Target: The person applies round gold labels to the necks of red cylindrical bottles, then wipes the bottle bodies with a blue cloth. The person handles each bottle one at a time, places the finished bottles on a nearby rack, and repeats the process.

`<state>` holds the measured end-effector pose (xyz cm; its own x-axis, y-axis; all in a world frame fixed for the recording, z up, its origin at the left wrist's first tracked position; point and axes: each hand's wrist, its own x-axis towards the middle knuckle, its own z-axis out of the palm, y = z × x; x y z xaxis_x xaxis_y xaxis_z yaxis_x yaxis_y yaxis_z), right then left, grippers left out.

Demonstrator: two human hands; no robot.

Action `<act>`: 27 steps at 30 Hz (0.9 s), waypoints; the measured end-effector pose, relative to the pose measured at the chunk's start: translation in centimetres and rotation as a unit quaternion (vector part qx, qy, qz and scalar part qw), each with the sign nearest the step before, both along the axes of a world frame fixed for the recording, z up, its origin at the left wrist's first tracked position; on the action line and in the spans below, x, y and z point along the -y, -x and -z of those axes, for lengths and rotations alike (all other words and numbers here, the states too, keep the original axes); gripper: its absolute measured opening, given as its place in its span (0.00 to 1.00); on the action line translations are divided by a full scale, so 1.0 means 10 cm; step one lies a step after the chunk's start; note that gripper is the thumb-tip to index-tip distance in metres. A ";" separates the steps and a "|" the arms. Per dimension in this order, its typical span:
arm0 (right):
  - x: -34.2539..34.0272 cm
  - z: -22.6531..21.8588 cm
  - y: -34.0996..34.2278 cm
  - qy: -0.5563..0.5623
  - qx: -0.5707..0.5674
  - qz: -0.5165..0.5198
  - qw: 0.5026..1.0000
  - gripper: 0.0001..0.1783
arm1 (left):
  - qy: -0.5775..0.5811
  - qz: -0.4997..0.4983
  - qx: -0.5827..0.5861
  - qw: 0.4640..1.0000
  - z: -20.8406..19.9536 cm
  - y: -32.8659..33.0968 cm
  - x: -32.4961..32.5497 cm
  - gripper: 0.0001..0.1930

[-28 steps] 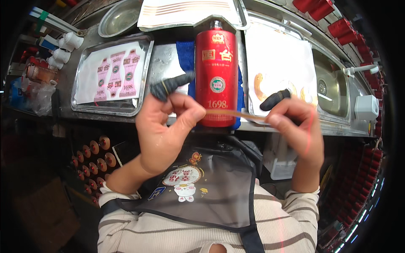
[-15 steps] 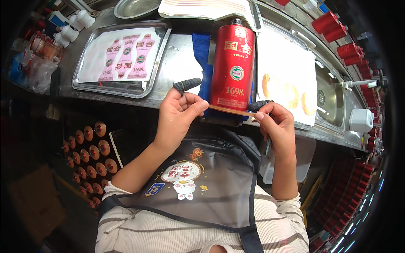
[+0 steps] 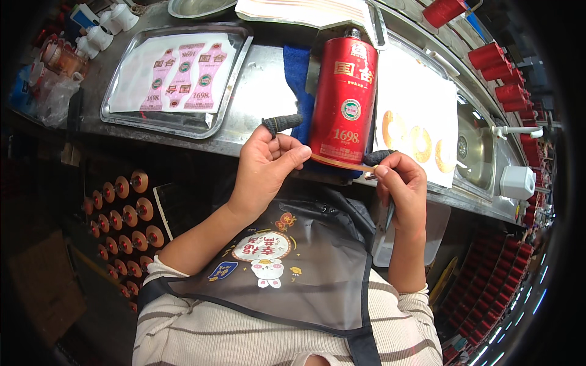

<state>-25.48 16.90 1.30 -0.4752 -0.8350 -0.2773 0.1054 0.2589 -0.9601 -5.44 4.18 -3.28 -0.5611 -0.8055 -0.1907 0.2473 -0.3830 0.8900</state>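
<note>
A glossy red bottle (image 3: 340, 110) with gold lettering lies on a blue cloth (image 3: 297, 79), its base toward me. Across the base edge runs a thin gold-brown strip (image 3: 345, 164), which bends slightly along the bottle's rim. My left hand (image 3: 259, 171) pinches the strip's left end between thumb and fingers; my right hand (image 3: 403, 183) pinches the right end. Both index fingers wear dark finger covers. A slim metal tool (image 3: 389, 215) shows under my right palm, though how it is held is hidden.
At left, a metal tray (image 3: 210, 127) carries a sheet of pink labels (image 3: 180, 79). To the right, a white sheet with gold rings (image 3: 421, 146) lies beside a sink (image 3: 473, 143). Below the counter stand racks of round copper-coloured pieces (image 3: 125, 216) and red bottles (image 3: 488, 293).
The strip has come up against the bottle's base edge and now curves a little; before, it was straighter. Both hands keep their pinch. The whole view has shifted slightly.
</note>
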 end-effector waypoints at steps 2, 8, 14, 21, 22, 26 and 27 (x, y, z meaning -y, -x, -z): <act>0.01 -0.01 0.01 0.001 0.009 0.002 1.000 0.08 | 0.000 -0.003 0.007 1.000 -0.03 0.01 -0.01 0.19; 0.00 -0.01 -0.01 0.005 0.008 0.003 1.000 0.08 | -0.002 -0.009 0.006 1.000 -0.01 0.01 -0.01 0.18; 0.01 0.05 -0.01 0.009 0.013 0.011 1.000 0.08 | 0.002 -0.012 0.009 1.000 -0.02 0.03 -0.02 0.14; 0.01 0.10 0.01 -0.007 0.013 0.008 1.000 0.07 | 0.008 -0.011 0.024 1.000 -0.05 0.02 -0.02 0.14; 0.01 0.11 0.03 -0.010 0.016 0.007 1.000 0.07 | 0.009 -0.011 0.025 1.000 -0.05 0.03 -0.02 0.14; 0.01 0.14 0.02 0.003 0.009 0.000 1.000 0.06 | 0.021 -0.009 0.025 0.999 -0.05 0.02 -0.03 0.14; 0.01 0.14 0.02 0.006 0.008 0.002 1.000 0.06 | 0.024 -0.010 0.028 0.999 -0.05 0.02 -0.03 0.14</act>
